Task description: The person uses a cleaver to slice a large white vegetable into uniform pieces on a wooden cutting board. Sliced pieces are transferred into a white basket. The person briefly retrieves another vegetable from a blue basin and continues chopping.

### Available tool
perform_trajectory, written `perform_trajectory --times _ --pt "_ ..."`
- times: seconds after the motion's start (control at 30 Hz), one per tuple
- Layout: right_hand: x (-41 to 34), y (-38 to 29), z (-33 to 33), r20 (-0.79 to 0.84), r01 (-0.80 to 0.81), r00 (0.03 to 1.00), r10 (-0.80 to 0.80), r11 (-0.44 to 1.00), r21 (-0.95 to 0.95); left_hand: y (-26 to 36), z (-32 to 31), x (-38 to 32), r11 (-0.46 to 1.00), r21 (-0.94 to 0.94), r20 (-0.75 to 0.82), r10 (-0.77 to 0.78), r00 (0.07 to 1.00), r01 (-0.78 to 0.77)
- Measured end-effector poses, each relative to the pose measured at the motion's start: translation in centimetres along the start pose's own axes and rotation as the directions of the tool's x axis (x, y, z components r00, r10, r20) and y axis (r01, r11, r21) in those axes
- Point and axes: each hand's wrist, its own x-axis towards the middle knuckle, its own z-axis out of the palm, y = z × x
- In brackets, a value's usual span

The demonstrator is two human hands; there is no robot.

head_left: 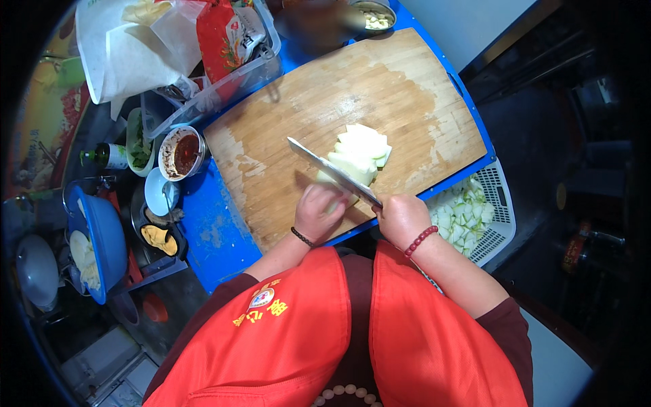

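On the large wooden cutting board (285,117) lies a pale green-white vegetable (351,167), partly cut, with overlapping slices fanned at its far end. My right hand (403,216) grips the handle of a cleaver (330,170), whose blade lies across the vegetable, pointing up and left. On the near side of the blade, my left hand (320,211) holds the uncut end of the vegetable with bent fingers. The blade partly hides that end. Below the board's right edge, a white plastic basket (504,203) contains many cut pale green pieces (465,216).
Left of the board stand a bowl of red sauce (178,153), a light blue bowl (161,191), a container of green leaves (141,147) and a pump bottle (108,156). A clear plastic bin (224,94) holds packets. Farther left is a blue basin (108,239); a metal bowl (379,18) sits beyond the board.
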Motion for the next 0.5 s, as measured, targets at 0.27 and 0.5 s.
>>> perform_trajectory --times 0.27,0.5 --pt "2.0 0.4 2.2 0.162 -0.049 0.985 0.062 0.995 -0.081 -0.4 0.7 0.5 0.999 -0.002 -0.067 0.032 0.997 -0.032" --pt "5.4 -1.6 3.3 0.300 -0.101 0.943 0.142 0.984 -0.146 -0.6 1.1 0.2 1.000 -0.011 -0.078 0.021 0.997 -0.022"
